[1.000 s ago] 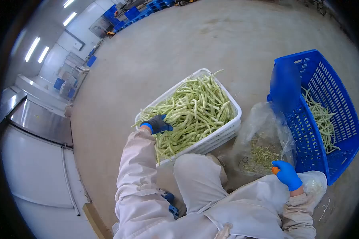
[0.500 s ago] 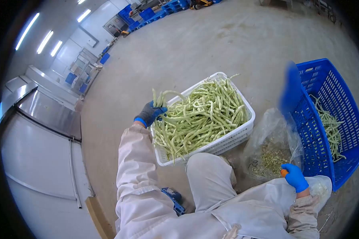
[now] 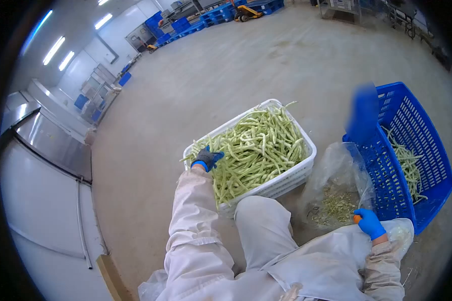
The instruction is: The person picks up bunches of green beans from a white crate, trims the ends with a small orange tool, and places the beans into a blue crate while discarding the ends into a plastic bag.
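Long pale green beans (image 3: 266, 145) fill a white basket (image 3: 286, 178) on the floor. My left hand (image 3: 207, 158), in a dark grey and blue glove, rests on the beans near the basket's left edge, its visible fingers apart. A few beans poke over the rim beside it. My right hand (image 3: 370, 223), in a blue glove, lies on my right leg, closed around an orange object (image 3: 357, 218), mostly hidden. In front of that hand is a clear plastic bag (image 3: 339, 163) with small green scraps (image 3: 336, 204) inside.
A blue crate (image 3: 424, 145) at the right holds more beans (image 3: 408, 168). A blurred blue shape (image 3: 364, 113) overlaps its left corner. Blue pallets (image 3: 217, 16) and a yellow pallet jack (image 3: 248, 12) stand far back. A metal-panelled wall (image 3: 50, 200) runs along the left.
My left hand has come down and right onto the beans; the raised bunch it held no longer shows above it. My right hand keeps its grip. The view has shifted slightly.
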Demonstrator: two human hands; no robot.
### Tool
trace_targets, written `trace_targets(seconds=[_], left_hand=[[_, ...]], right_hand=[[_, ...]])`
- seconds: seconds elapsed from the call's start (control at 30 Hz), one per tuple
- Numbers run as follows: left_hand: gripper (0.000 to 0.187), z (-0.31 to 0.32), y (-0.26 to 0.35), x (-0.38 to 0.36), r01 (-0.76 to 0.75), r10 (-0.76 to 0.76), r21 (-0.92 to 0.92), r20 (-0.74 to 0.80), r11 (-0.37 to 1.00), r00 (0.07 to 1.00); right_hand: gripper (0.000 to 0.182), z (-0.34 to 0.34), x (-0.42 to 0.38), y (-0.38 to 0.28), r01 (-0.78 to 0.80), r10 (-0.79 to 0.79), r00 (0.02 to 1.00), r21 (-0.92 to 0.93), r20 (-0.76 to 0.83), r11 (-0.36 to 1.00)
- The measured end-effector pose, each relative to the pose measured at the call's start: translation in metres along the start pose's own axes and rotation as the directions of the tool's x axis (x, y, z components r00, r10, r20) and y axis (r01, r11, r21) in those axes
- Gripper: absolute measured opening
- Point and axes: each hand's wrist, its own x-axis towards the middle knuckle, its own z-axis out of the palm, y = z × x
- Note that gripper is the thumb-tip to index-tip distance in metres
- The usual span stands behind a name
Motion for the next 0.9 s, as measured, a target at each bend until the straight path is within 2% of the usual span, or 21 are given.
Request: trace_targets(seconds=[0.1,0.13,0.17,0.23,0.37,0.43,0.5,0.57,0.6,0.63,0.7,0.77,0.83,0.9], left_hand=[[0.048,0.001,-0.023,0.014,0.034,-0.040,0.071,0.084,0.997,0.996],[0.036,-0.009,-0.010,0.006,0.134,-0.107,-0.226,0.125,0.965,0.986],[0.029,-0.021,0.001,0.000,0.176,-0.136,-0.330,0.141,0.927,0.981],[0.029,-0.044,0.018,-0.011,0.045,-0.024,-0.597,0.043,0.801,0.999],[0.032,-0.083,0.039,-0.027,-0.025,0.042,-0.510,0.021,0.860,0.999],[0.035,-0.094,0.053,-0.034,-0.084,0.087,-0.690,-0.030,0.719,0.996],[0.039,-0.094,0.081,-0.051,-0.110,0.137,-0.732,-0.023,0.672,0.990],[0.043,-0.085,0.112,-0.069,-0.157,0.230,-0.778,-0.016,0.608,0.973],[0.052,-0.076,0.134,-0.082,-0.199,0.277,-0.778,-0.033,0.596,0.960],[0.052,-0.065,0.147,-0.085,-0.197,0.331,-0.824,-0.011,0.532,0.943],[0.051,-0.034,0.173,-0.095,-0.120,0.381,-0.906,0.048,0.406,0.923],[0.048,0.001,0.208,-0.118,-0.046,0.474,-0.940,0.128,0.339,0.871],[0.045,0.039,0.234,-0.143,0.082,0.541,-0.949,0.243,0.305,0.805],[0.045,0.078,0.247,-0.160,0.214,0.610,-0.930,0.359,0.299,0.706]], right_hand=[[0.023,-0.002,-0.005,0.000,-0.039,0.039,0.999,0.034,0.017,0.999],[0.022,-0.002,-0.006,-0.001,-0.037,0.037,0.999,0.002,0.030,0.999],[0.023,-0.001,-0.006,-0.003,-0.033,0.034,0.999,-0.027,0.042,0.999],[0.023,0.004,-0.002,0.006,-0.024,0.024,0.999,-0.009,0.041,1.000],[0.023,0.009,0.005,0.003,0.016,-0.016,1.000,0.012,0.009,1.000],[0.024,0.010,0.008,0.002,0.012,-0.013,1.000,0.038,0.019,0.999],[0.025,0.008,0.013,-0.003,0.005,-0.006,1.000,0.066,0.012,0.998],[0.026,0.000,0.015,-0.020,0.123,-0.119,0.992,0.237,-0.031,0.964],[0.027,-0.007,0.018,-0.035,0.164,-0.146,0.985,0.267,-0.088,0.950],[0.028,-0.017,0.022,-0.061,0.199,-0.161,0.976,0.294,-0.148,0.935],[0.032,-0.035,0.029,-0.103,0.272,-0.134,0.949,0.526,-0.285,0.806],[0.040,-0.053,0.036,-0.141,0.421,-0.149,0.885,0.619,-0.442,0.663],[0.045,-0.079,0.029,-0.186,0.575,-0.208,0.761,0.490,-0.614,0.655],[0.041,-0.098,0.019,-0.218,0.677,-0.204,0.624,0.391,-0.754,0.624]])
